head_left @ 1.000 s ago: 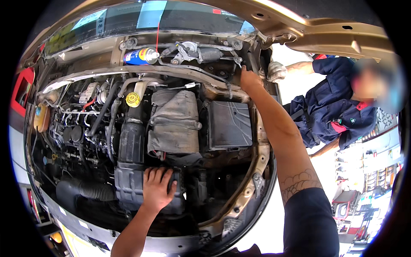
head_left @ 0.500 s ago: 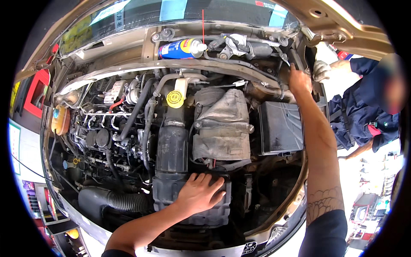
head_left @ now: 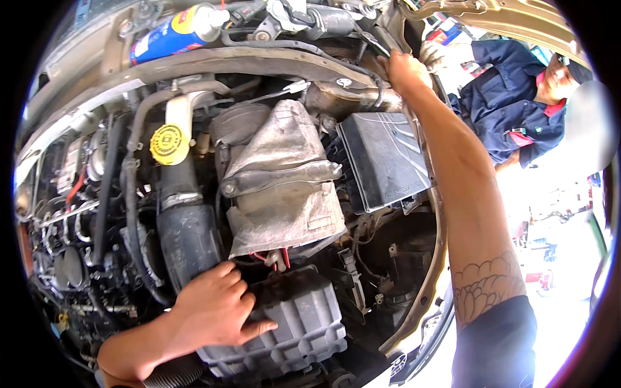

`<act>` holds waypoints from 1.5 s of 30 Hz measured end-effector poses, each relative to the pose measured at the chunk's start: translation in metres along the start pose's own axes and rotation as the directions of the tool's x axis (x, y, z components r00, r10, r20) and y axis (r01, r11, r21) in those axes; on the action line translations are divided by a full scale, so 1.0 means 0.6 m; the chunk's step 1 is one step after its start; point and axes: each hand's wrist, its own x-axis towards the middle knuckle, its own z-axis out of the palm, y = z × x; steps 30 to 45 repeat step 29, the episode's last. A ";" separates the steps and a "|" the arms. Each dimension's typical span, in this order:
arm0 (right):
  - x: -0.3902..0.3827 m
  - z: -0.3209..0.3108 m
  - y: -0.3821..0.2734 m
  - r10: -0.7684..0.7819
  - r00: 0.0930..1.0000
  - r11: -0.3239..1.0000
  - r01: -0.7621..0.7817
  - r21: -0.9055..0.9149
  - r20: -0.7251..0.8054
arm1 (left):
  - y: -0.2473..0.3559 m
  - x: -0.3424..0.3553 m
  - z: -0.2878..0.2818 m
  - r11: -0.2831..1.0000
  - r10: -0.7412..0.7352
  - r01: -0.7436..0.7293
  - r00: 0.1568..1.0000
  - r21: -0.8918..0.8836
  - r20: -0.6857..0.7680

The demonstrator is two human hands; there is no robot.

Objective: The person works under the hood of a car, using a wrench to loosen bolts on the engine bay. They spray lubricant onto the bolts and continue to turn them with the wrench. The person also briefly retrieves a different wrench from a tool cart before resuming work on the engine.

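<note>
My left hand (head_left: 217, 310) lies with its fingers and thumb apart on the ribbed black plastic air filter box (head_left: 301, 310), beside the thick black intake hose (head_left: 187, 239). At the far right corner of the engine bay, my outstretched right hand (head_left: 406, 74) is closed near the windscreen cowl. A slim metallic piece (head_left: 374, 44) reaches from its fingers towards the wiper motor linkage (head_left: 323, 22). What the right fingers grip is mostly hidden. Between my arms sits the battery under a grey fabric cover (head_left: 284, 207), held by a clamp bar (head_left: 281, 179).
A blue and yellow spray can (head_left: 178, 33) lies on the cowl ledge. Left of the hose are the yellow cap (head_left: 169, 144) and exposed engine (head_left: 77, 213). A black fuse box (head_left: 381, 158) stands beside my right forearm. A co-worker in dark blue (head_left: 511, 97) stands beyond the right fender.
My view has turned and come closer, so the engine bay appears tilted and larger. My left hand stays on the air filter box; my right hand remains at the far corner.
</note>
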 end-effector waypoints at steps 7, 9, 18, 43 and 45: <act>0.055 0.035 0.055 -0.085 0.985 0.972 0.050 -0.228 -0.149 | -0.012 0.006 0.021 0.994 0.109 -0.103 0.980 0.044 -0.168; 0.070 0.056 0.072 -0.092 0.976 0.976 0.050 -0.212 -0.195 | -0.015 0.003 0.033 0.992 0.120 -0.113 0.978 0.051 -0.172; 0.046 -0.035 -0.050 0.085 0.878 0.961 -0.198 0.195 0.471 | -0.008 -0.007 0.011 0.998 0.023 -0.030 0.992 -0.053 -0.123; 0.068 -0.008 -0.058 -0.065 0.980 0.971 0.106 -0.216 0.189 | -0.013 -0.016 0.031 0.996 0.087 -0.083 0.976 0.028 -0.199; 0.068 -0.008 -0.058 -0.065 0.980 0.971 0.106 -0.216 0.189 | -0.013 -0.016 0.031 0.996 0.087 -0.083 0.976 0.028 -0.199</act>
